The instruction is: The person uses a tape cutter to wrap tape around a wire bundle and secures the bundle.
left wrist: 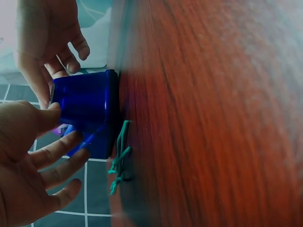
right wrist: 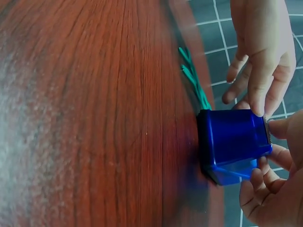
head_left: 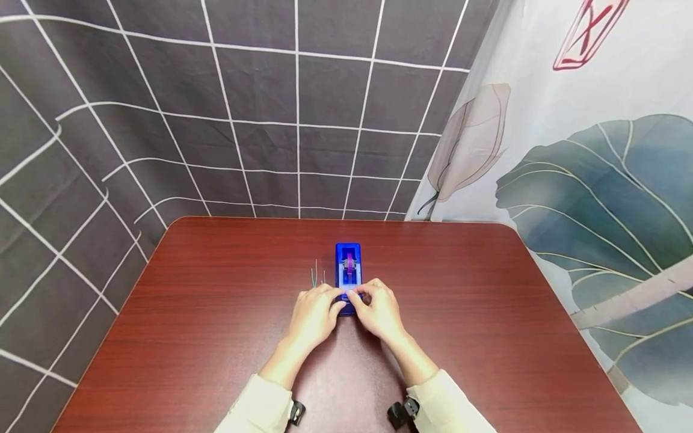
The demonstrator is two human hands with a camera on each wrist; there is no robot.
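A blue tape dispenser (head_left: 348,251) with a purple roll hub stands on the table, its serrated cutting edge (right wrist: 268,131) towards the person. At this front end, my left hand (head_left: 316,313) holds the dispenser's corner between thumb and forefinger, the other fingers spread beside it. From the opposite side, my right hand (head_left: 381,310) grips the same end, thumb at the cutting edge and fingers bent along the side. Both thumbs come close together there. Whether clear tape lies between the fingertips cannot be made out.
Several thin green ties (left wrist: 120,151) lie on the table just left of the dispenser. The reddish-brown wooden table (head_left: 216,270) reaches back to a dark gridded curtain (head_left: 260,120). A pale leaf-patterned curtain (head_left: 574,198) hangs on the right.
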